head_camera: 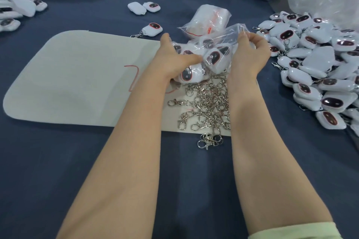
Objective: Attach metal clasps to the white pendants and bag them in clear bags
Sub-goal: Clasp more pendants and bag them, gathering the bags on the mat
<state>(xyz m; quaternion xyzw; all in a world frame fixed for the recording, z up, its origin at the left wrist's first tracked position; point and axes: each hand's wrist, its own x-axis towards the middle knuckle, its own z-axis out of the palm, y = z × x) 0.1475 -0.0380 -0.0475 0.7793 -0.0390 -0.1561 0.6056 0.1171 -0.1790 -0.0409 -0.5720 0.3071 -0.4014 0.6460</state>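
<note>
Bagging, mid-worktop [58,161] above the clasps [209,103]: the clear bag [227,32] was pinched at its rim by the right hand [250,48], the pendants [214,57] clutched in the left hand [174,58]; the mouth was best kept taut so nothing snagged.

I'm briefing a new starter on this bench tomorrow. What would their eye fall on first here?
First, the middle of the view: the left hand and right hand grip a clear bag packed with white pendants. Just below them a tangle of metal clasps glints on the pale mat. A big pendant heap fills the right side of the blue table.
</note>
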